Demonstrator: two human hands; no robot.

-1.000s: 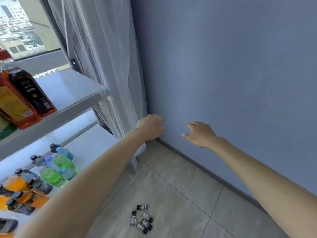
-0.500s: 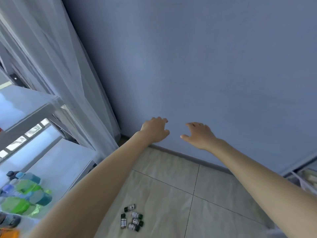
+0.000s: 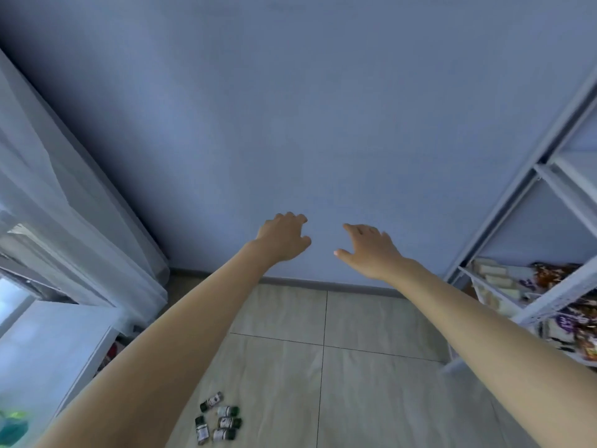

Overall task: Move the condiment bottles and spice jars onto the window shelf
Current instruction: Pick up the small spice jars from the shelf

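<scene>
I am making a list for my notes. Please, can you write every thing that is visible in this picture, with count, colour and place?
small spice jars with dark caps: about six, lying on the floor, bottom centre
beige tiled floor: one, lower half
blue-grey painted wall: one, ahead
sheer white curtain: one, left
white window shelf: one, lower left
green and teal bottles: count unclear, on the window shelf, far left edge
white metal rack: one, right
packaged snacks: several, mixed colours, on the rack
left hand: fingers loosely curled, holds nothing
right hand: open, holds nothing
</scene>
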